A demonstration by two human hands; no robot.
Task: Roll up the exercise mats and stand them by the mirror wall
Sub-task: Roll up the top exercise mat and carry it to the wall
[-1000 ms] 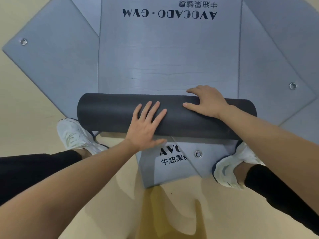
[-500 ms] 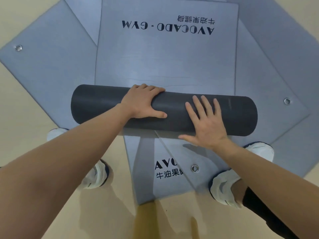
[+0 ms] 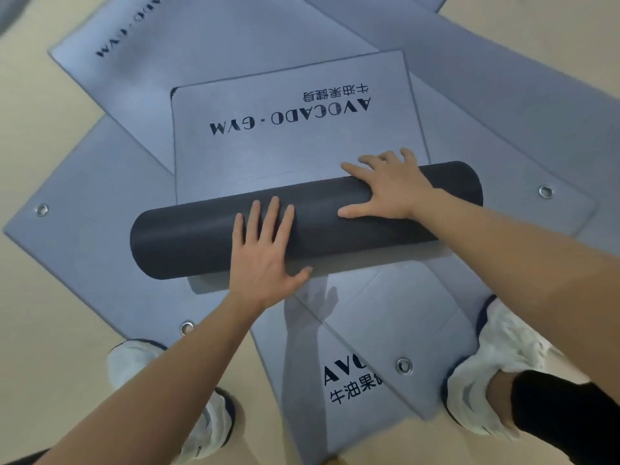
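While bent over the stack, pressed the left hand (image 3: 265, 260) flat on the near face of the dark roll (image 3: 188, 243), fingers straight and spread, gripping nothing. Laid the right hand (image 3: 392, 189) over the crest further right, fingers loosely splayed and reaching down the far side toward the unrolled sheet (image 3: 285, 152), thumb on the near side; draped rather than clenched. Found the roll lying crosswise on its own grey sheet, atop several other mats (image 3: 87, 209) fanned out on the tan floor (image 3: 33, 105), with a printed stretch of sheet yet to take up. Saw no mirror wall. Stood in white shoes (image 3: 496, 374) at either side of the near mats. Judged the foam light and soft, springy enough to loosen if released, with a matte dark underside likely to grip well under the palms. Thought it best handled with open palms set well apart along the crest, pushing evenly to stop either end running ahead and coning the roll. For standing it upright, would want both hands wrapped round the barrel near the middle, pinning the loose outer flap shut.
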